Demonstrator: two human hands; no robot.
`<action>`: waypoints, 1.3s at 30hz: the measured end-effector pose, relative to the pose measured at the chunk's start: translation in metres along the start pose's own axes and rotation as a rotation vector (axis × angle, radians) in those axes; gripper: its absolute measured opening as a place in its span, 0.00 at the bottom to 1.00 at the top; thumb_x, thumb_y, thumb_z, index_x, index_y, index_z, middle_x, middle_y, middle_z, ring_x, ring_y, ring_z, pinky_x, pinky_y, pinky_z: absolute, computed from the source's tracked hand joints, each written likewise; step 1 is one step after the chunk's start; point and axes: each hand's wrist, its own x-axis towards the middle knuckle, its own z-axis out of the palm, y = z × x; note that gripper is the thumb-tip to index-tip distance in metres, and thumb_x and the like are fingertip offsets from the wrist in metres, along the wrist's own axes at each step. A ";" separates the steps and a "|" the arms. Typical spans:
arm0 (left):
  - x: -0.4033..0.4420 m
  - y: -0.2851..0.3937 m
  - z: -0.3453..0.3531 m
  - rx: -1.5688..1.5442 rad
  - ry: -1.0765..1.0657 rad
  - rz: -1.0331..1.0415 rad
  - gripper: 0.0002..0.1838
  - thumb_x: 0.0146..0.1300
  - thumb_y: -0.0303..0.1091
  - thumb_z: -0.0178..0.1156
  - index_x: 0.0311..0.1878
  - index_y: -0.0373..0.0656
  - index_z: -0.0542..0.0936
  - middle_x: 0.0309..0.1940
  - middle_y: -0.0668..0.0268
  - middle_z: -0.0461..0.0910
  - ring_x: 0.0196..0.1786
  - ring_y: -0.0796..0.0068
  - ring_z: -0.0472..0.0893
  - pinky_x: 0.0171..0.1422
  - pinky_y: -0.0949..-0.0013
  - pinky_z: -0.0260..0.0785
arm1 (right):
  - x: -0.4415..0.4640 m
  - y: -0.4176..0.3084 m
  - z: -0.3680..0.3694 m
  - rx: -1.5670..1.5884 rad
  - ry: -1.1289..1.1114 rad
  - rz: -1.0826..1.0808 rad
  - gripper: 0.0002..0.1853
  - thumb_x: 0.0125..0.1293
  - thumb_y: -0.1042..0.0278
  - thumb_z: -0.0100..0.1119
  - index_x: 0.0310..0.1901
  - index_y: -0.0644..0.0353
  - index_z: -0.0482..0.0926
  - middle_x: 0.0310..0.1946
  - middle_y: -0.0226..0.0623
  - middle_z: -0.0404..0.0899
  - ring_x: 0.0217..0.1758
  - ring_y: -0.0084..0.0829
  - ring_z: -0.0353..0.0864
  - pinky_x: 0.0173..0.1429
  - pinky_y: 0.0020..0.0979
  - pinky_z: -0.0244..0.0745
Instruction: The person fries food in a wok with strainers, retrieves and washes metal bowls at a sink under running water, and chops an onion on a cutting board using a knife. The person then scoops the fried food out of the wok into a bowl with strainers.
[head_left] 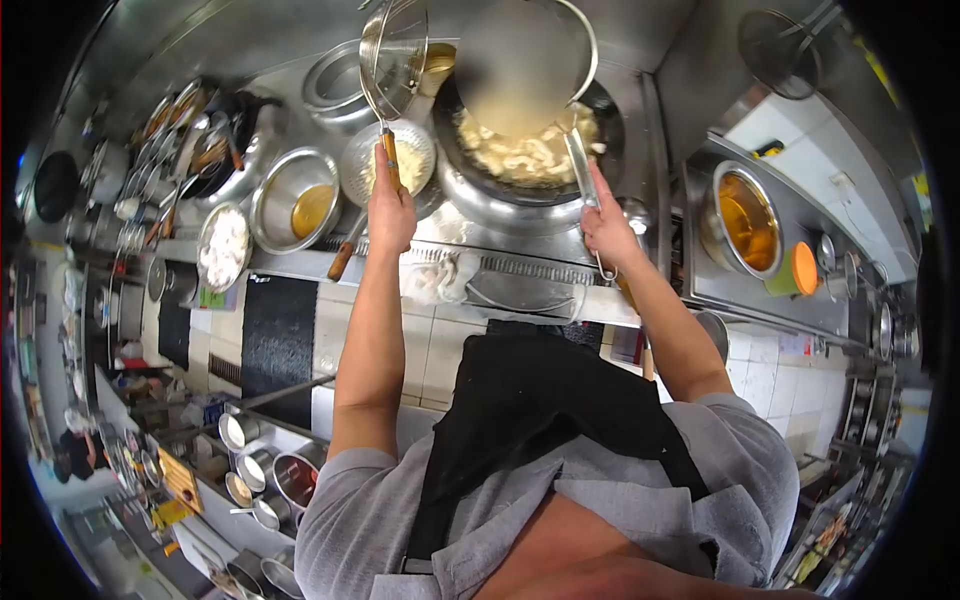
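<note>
Standing at a steel range, a person in a black apron (pixel 550 400) has both hands busy. The biggest vessel, a dark wok (pixel 612 130), lies just beyond the right fingers. Well out to their right is a steel bowl of amber liquid (pixel 715 225); left of the left fingers sits another steel bowl (pixel 275 190), some yellowish liquid at its bottom. The left hand (pixel 392 220) is wrapped round the wooden handle of a wire strainer (pixel 395 70), its mesh raised beyond those fingers. The right hand (pixel 608 230) grips a steel-handled tool (pixel 580 168); I can't make out its head in the blur. Smallest, pale food pieces (pixel 510 158) crowd the wok, just past the right fingertips.
</note>
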 end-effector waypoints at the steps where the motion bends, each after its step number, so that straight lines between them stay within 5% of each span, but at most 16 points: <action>1: -0.006 -0.008 -0.010 0.010 0.063 0.018 0.43 0.63 0.20 0.49 0.80 0.49 0.44 0.60 0.39 0.73 0.58 0.37 0.76 0.61 0.50 0.69 | 0.005 0.002 0.017 -0.049 -0.041 -0.051 0.40 0.71 0.77 0.44 0.79 0.33 0.45 0.22 0.27 0.67 0.21 0.20 0.64 0.26 0.27 0.66; 2: -0.011 -0.016 -0.020 0.024 0.076 0.003 0.43 0.63 0.20 0.49 0.80 0.49 0.44 0.60 0.39 0.73 0.58 0.37 0.76 0.61 0.50 0.69 | 0.007 0.004 0.034 -0.017 -0.107 -0.003 0.40 0.70 0.77 0.44 0.79 0.32 0.46 0.23 0.28 0.68 0.22 0.20 0.64 0.27 0.27 0.67; 4: -0.021 -0.019 -0.042 0.010 0.060 -0.177 0.43 0.62 0.19 0.49 0.79 0.46 0.44 0.62 0.39 0.72 0.60 0.38 0.75 0.62 0.52 0.68 | 0.028 0.019 0.079 -0.211 -0.137 -0.180 0.41 0.68 0.77 0.43 0.78 0.30 0.45 0.29 0.45 0.79 0.26 0.38 0.78 0.36 0.39 0.74; 7: -0.031 -0.027 -0.057 -0.010 0.077 -0.292 0.43 0.61 0.18 0.48 0.79 0.44 0.43 0.63 0.38 0.70 0.61 0.39 0.74 0.64 0.52 0.67 | 0.041 0.002 0.147 -0.528 -0.191 -0.146 0.46 0.62 0.80 0.44 0.78 0.29 0.41 0.39 0.60 0.82 0.41 0.58 0.83 0.48 0.52 0.75; 15: -0.045 -0.034 -0.058 -0.050 0.180 -0.325 0.43 0.62 0.18 0.47 0.79 0.40 0.41 0.68 0.36 0.64 0.66 0.40 0.71 0.69 0.56 0.63 | 0.069 0.032 0.207 -0.719 -0.223 -0.078 0.51 0.58 0.82 0.47 0.78 0.27 0.40 0.37 0.64 0.81 0.41 0.58 0.83 0.47 0.54 0.73; 19: -0.040 -0.020 -0.054 -0.116 0.175 -0.246 0.41 0.66 0.21 0.47 0.79 0.43 0.41 0.64 0.37 0.69 0.63 0.40 0.74 0.66 0.56 0.66 | 0.056 -0.005 0.153 -0.568 -0.031 -0.187 0.46 0.63 0.79 0.45 0.78 0.30 0.40 0.31 0.61 0.81 0.36 0.60 0.82 0.45 0.54 0.73; 22: -0.022 -0.018 -0.039 -0.211 0.058 -0.290 0.42 0.65 0.20 0.48 0.79 0.46 0.41 0.61 0.37 0.72 0.59 0.39 0.77 0.63 0.53 0.68 | 0.053 -0.039 0.060 -0.644 0.025 -0.184 0.45 0.64 0.76 0.46 0.79 0.37 0.39 0.28 0.57 0.80 0.29 0.51 0.80 0.41 0.46 0.76; 24: -0.011 -0.007 -0.027 -0.210 -0.012 -0.263 0.43 0.64 0.20 0.49 0.80 0.47 0.41 0.61 0.36 0.72 0.59 0.39 0.77 0.62 0.52 0.69 | 0.052 -0.059 -0.001 -0.799 0.120 -0.031 0.46 0.62 0.77 0.46 0.79 0.39 0.39 0.34 0.63 0.81 0.37 0.53 0.83 0.47 0.47 0.76; 25: -0.007 -0.004 -0.019 -0.224 -0.019 -0.255 0.43 0.64 0.20 0.49 0.80 0.47 0.41 0.61 0.36 0.72 0.59 0.39 0.77 0.62 0.52 0.69 | 0.060 -0.047 -0.036 -0.877 0.172 -0.114 0.42 0.66 0.75 0.46 0.78 0.39 0.41 0.47 0.65 0.79 0.50 0.61 0.80 0.56 0.51 0.73; 27: 0.004 0.000 -0.001 -0.159 -0.091 -0.144 0.44 0.63 0.19 0.50 0.80 0.48 0.43 0.59 0.36 0.73 0.57 0.38 0.77 0.61 0.51 0.69 | 0.045 -0.066 -0.080 -0.985 0.088 -0.075 0.42 0.66 0.76 0.45 0.78 0.43 0.41 0.47 0.68 0.78 0.50 0.61 0.80 0.59 0.51 0.72; 33: 0.038 0.008 0.060 0.103 -0.298 -0.197 0.45 0.59 0.21 0.48 0.80 0.48 0.43 0.52 0.32 0.75 0.55 0.38 0.78 0.59 0.50 0.70 | 0.040 -0.082 -0.123 -1.229 0.059 0.281 0.47 0.60 0.81 0.46 0.79 0.42 0.39 0.42 0.64 0.81 0.39 0.51 0.86 0.43 0.48 0.80; 36: 0.050 0.011 0.084 0.205 -0.390 -0.213 0.47 0.58 0.22 0.50 0.79 0.45 0.41 0.51 0.31 0.75 0.55 0.38 0.78 0.61 0.51 0.70 | 0.049 -0.073 -0.145 -1.166 -0.126 0.333 0.43 0.66 0.78 0.46 0.79 0.39 0.40 0.32 0.51 0.81 0.26 0.36 0.83 0.29 0.38 0.78; 38: 0.058 0.012 0.093 0.166 -0.465 -0.193 0.46 0.58 0.24 0.49 0.79 0.40 0.39 0.48 0.33 0.78 0.52 0.40 0.80 0.61 0.51 0.70 | 0.051 -0.075 -0.164 -0.494 -0.218 0.604 0.38 0.74 0.73 0.43 0.79 0.35 0.41 0.23 0.33 0.71 0.19 0.22 0.67 0.22 0.27 0.66; 39: 0.066 0.014 0.094 0.171 -0.460 -0.194 0.46 0.58 0.24 0.49 0.79 0.40 0.39 0.48 0.33 0.78 0.52 0.40 0.80 0.61 0.51 0.70 | 0.055 -0.070 -0.171 -0.493 -0.222 0.598 0.38 0.74 0.73 0.43 0.79 0.35 0.41 0.23 0.33 0.71 0.19 0.22 0.67 0.22 0.27 0.66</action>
